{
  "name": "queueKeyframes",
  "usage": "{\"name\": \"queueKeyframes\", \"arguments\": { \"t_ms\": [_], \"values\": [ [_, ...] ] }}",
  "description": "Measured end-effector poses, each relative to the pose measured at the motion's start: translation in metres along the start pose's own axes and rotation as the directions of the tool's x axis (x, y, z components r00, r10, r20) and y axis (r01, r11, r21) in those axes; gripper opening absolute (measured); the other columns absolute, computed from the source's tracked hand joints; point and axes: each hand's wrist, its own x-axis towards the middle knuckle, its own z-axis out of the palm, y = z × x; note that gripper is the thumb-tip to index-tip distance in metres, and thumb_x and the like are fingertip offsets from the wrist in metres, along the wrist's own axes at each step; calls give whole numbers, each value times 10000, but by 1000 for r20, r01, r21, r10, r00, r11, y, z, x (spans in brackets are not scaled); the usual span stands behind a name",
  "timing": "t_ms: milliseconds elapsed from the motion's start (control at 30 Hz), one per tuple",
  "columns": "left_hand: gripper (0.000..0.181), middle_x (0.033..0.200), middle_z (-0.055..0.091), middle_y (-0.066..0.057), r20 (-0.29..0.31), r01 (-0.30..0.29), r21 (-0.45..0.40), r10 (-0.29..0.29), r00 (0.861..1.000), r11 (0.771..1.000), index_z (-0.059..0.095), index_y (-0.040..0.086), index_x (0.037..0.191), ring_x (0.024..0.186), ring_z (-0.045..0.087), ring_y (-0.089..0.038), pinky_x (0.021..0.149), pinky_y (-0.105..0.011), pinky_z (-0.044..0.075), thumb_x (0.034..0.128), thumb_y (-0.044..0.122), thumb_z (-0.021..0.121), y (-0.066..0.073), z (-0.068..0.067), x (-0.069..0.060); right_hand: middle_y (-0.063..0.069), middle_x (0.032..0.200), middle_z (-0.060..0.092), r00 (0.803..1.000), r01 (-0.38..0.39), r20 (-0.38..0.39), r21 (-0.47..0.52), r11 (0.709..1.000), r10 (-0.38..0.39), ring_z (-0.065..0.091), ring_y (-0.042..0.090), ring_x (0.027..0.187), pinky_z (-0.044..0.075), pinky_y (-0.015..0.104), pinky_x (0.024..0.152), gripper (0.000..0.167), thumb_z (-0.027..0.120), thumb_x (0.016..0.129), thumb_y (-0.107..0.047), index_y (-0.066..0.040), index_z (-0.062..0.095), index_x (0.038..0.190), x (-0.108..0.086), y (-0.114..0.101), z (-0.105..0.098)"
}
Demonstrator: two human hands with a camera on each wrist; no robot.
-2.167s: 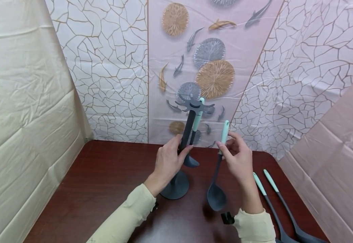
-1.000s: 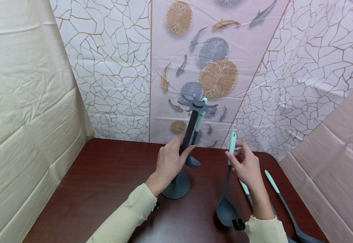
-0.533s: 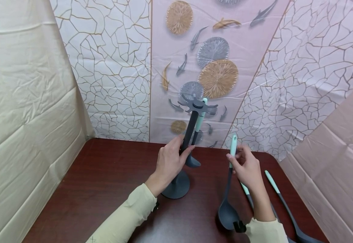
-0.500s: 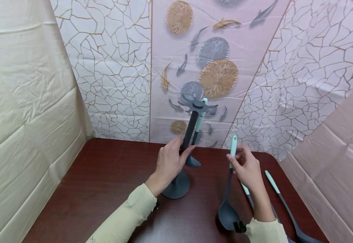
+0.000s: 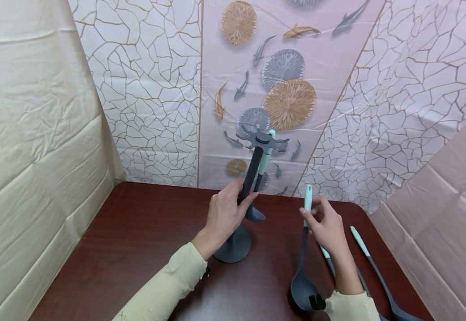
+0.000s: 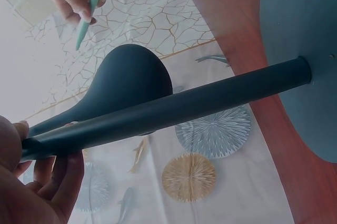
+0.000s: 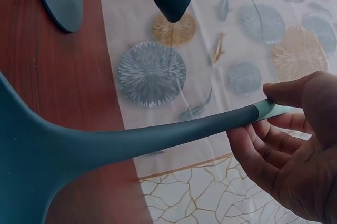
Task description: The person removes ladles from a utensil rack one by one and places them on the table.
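Observation:
My left hand (image 5: 224, 214) grips the dark pole of a utensil stand (image 5: 253, 169), which leans in the head view over its round base (image 5: 234, 245). On the stand's hooked top hangs one utensil with a mint handle (image 5: 265, 162); its dark rounded head (image 6: 129, 74) shows behind the pole in the left wrist view. To the right, my right hand (image 5: 329, 227) pinches the mint handle of a dark ladle (image 5: 302, 292) between thumb and fingers. The ladle hangs bowl down, close over the table; whether it touches, I cannot tell.
Two more mint-handled utensils lie on the table's right side: one (image 5: 360, 240) near the edge, the other (image 5: 325, 253) partly hidden by my right forearm. Their heads run out of view. Patterned cloth (image 5: 156, 111) hangs behind the dark red table (image 5: 156, 232).
My right hand has moved the ladle right and down, away from the stand, its bowl now nearer the table's front. My left hand keeps its grip on the pole.

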Motion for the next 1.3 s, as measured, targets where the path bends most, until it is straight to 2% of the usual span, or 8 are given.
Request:
{"name": "queueKeyframes", "arguments": {
  "t_ms": [400,633,1100,1300],
  "values": [
    [293,863,593,68,6,-8,15,8,1000,1000,628,171,1130,692,644,-99,623,-321,557,1038,445,682,-1,1,-1,112,864,631,1000,-17,4,-21,1000,18,621,174,509,523,319,500,326,729,1035,-289,-93,580,1248,-1,13,3],
    [269,870,600,69,6,-5,13,5,1000,1000,626,171,1132,701,650,-96,631,-319,561,1026,399,720,-1,1,0,119,847,620,999,-27,20,-16,999,28,651,340,558,523,328,498,317,748,1023,-253,-92,573,1234,-3,19,5],
    [288,860,586,69,14,-10,24,10,1000,1000,620,169,1129,681,643,-92,613,-305,551,1041,437,681,-1,1,0,121,853,611,992,-73,98,-52,996,77,636,231,531,542,349,493,324,720,1041,-297,-101,560,1244,-4,33,8],
    [274,862,593,71,4,-9,20,9,1000,1000,624,172,1126,688,655,-96,618,-308,560,1023,406,721,-1,1,0,127,859,599,988,-93,119,-47,995,98,668,337,582,553,358,498,331,718,1043,-289,-97,551,1255,-6,38,9]
  ]
}}
